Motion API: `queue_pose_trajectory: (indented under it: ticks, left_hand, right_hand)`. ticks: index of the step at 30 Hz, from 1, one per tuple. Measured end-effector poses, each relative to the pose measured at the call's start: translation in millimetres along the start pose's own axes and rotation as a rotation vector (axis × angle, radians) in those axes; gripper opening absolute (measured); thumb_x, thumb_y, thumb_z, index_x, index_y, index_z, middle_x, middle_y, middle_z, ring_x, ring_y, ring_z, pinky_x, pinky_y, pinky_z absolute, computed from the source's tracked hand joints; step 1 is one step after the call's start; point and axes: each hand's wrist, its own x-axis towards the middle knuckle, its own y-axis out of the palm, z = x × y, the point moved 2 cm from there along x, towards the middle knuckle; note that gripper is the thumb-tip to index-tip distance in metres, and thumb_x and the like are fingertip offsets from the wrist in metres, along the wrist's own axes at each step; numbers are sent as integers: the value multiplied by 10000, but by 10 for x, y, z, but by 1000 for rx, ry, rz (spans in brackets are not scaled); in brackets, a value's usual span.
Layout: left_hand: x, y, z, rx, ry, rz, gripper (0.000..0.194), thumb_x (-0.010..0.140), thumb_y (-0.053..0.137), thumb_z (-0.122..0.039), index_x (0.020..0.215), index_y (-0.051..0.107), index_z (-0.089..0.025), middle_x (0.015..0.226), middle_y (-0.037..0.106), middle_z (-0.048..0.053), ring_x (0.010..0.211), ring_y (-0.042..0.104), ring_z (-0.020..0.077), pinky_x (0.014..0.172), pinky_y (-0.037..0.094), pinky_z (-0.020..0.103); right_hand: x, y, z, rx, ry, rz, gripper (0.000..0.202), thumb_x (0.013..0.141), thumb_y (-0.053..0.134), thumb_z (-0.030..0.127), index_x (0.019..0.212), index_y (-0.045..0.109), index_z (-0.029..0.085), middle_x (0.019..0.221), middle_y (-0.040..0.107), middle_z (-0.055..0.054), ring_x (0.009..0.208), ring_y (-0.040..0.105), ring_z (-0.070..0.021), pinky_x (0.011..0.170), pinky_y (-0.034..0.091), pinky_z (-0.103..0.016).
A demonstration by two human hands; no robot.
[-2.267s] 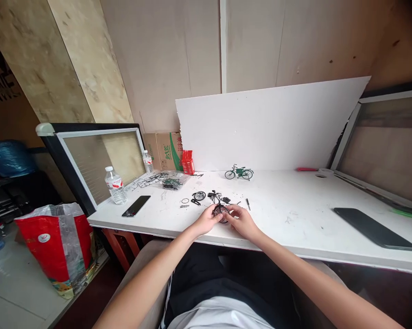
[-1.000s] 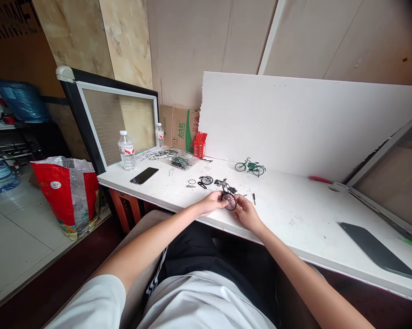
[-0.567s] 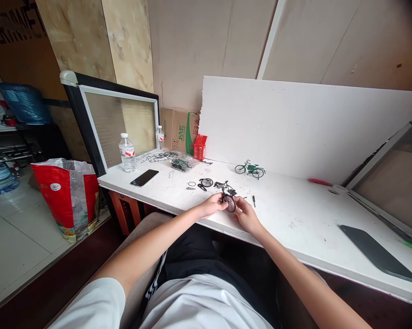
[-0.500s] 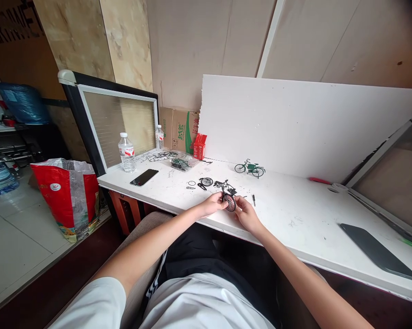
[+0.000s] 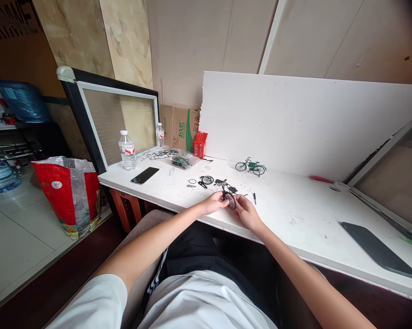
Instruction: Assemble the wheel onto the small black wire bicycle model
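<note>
A: Small black model bicycle (image 5: 228, 193), unfinished, sits at the near edge of the white surface (image 5: 295, 205), pinched from both sides.

B: Left hand (image 5: 213, 203) grips its wheel end, right hand (image 5: 247, 212) closes fingers on the other side.

A: Just behind it lie a loose wheel (image 5: 207, 180) and a thin ring (image 5: 191, 181).

B: Farther back a finished green bicycle (image 5: 250, 167) stands upright. Off left, a black phone (image 5: 144, 175) beside a water bottle (image 5: 127, 150).
</note>
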Motion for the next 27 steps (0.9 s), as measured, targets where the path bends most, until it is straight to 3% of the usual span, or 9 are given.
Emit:
queue_pose_trajectory:
  ticks: [18, 27]
  left_hand:
    - [-42, 5, -13, 173, 13, 19, 425, 892, 797, -340, 1227, 624, -144, 1250, 678, 157, 1215, 630, 308, 1149, 448, 538]
    - [-40, 48, -51, 20, -1, -2, 382, 894, 799, -338, 1160, 608, -142, 1239, 673, 144, 1145, 664, 277, 1135, 481, 537]
  right_hand:
    - [-27, 23, 93, 15, 67, -5, 569, 903, 588, 805, 903, 575, 236, 615, 564, 26, 525, 496, -154, 507, 368, -286]
    - [-40, 9, 131, 82, 97, -68, 540, 921, 580, 780, 858, 572, 244, 612, 552, 27, 485, 505, -154, 494, 399, -308]
